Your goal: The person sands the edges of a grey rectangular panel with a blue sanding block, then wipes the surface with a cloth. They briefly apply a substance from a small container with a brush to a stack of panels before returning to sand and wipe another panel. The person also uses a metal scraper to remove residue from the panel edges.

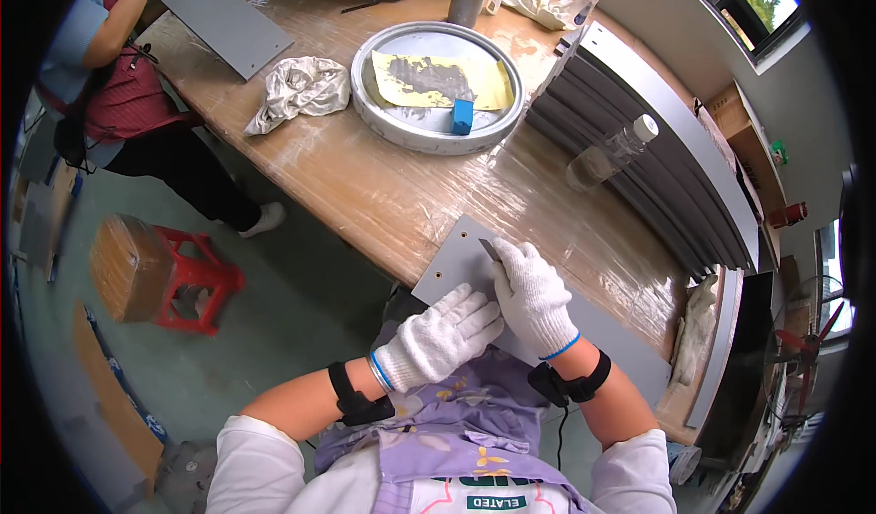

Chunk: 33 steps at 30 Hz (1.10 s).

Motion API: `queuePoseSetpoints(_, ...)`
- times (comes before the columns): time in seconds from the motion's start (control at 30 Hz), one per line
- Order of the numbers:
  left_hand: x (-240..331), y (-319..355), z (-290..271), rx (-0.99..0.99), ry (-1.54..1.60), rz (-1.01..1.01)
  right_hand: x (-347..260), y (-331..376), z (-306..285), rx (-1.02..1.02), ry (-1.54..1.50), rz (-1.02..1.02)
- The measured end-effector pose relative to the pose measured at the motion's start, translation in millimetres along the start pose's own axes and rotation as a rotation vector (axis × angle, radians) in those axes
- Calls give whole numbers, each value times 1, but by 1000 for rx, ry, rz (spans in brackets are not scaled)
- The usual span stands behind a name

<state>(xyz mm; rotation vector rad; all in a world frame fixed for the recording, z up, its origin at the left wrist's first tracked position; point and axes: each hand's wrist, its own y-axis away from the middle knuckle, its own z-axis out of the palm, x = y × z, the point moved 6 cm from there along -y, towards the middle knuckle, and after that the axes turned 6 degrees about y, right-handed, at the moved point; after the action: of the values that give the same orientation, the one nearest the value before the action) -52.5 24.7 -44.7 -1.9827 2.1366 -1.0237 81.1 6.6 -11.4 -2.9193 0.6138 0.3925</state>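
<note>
A long grey panel with small brass-coloured holes at its end lies along the table's near edge. Both my hands wear white knitted gloves with blue cuffs. My left hand rests on the panel's near edge, its fingers stretched out and holding nothing. Just to the right, my right hand is closed over the panel. From its fingertips sticks out a small flat dark-grey piece, like a scraper blade; the rest of it is hidden by the glove.
A round grey lid holds a yellow sheet smeared with grey paste and a blue block. Around it are a crumpled cloth, a clear bottle and stacked grey panels. A person stands far left, near a red stool.
</note>
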Motion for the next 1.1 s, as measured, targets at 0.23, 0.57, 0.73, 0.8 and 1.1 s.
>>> queuePoseSetpoints(0.23, -11, 8, 10, 47, 23, 51, -7, -44, 26, -181, 246, -70)
queuePoseSetpoints(0.57, -18, 13, 15, 158, 95, 68, -19, -34, 35, -333, 180, -324)
queuePoseSetpoints(0.73, -19, 9, 12, 165, 110, 63, -31, -23, 36, -444, 193, -486)
queuePoseSetpoints(0.8, -18, 10, 11, 198, 83, 78, -30, -25, 32, -476, 150, -403)
queuePoseSetpoints(1.1, -13, 15, 15, 136, 46, 64, -26, -22, 33, -485, 13, -324)
